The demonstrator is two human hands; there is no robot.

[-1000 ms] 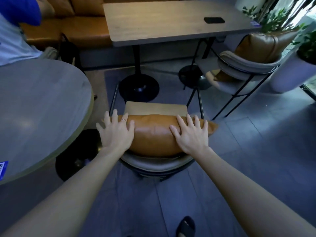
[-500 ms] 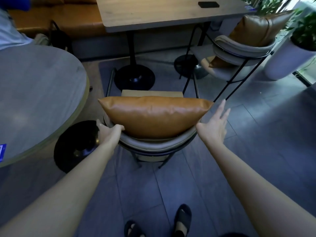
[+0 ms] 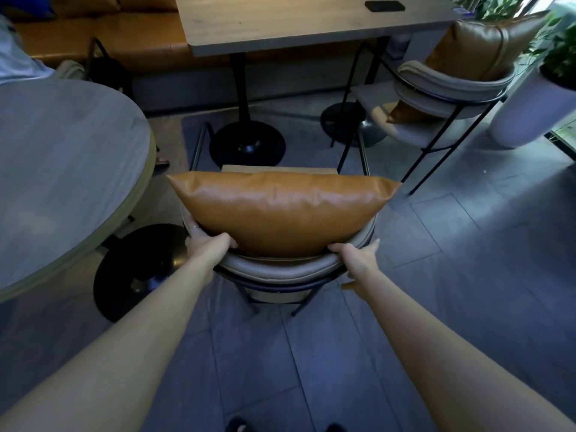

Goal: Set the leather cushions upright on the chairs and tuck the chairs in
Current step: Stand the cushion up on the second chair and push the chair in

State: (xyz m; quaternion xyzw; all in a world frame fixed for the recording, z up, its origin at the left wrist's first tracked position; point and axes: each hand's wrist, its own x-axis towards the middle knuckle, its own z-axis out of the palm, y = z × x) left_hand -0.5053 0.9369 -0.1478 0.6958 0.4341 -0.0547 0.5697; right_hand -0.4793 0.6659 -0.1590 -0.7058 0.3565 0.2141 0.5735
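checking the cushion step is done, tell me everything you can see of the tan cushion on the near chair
The tan cushion looks like smooth, glossy leather, wide with pointed corners. It stands upright on edge against the near chair's curved grey backrest. The left hand touches its lower edge; the right hand grips the backrest beside it.

Both hands, left (image 3: 207, 244) and right (image 3: 355, 257), grip chair backrest (image 3: 280, 269); tan cushion (image 3: 277, 210) upright.

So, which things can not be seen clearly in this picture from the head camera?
- Near chair's seat: hidden by the leather cushion and backrest.
- Left hand: fingers partly behind the cushion.
- Rectangular table: far side cut off by the top edge.
- Dark flat object on it: too small to identify.
- Second chair's cushion: lower part hidden by its backrest.
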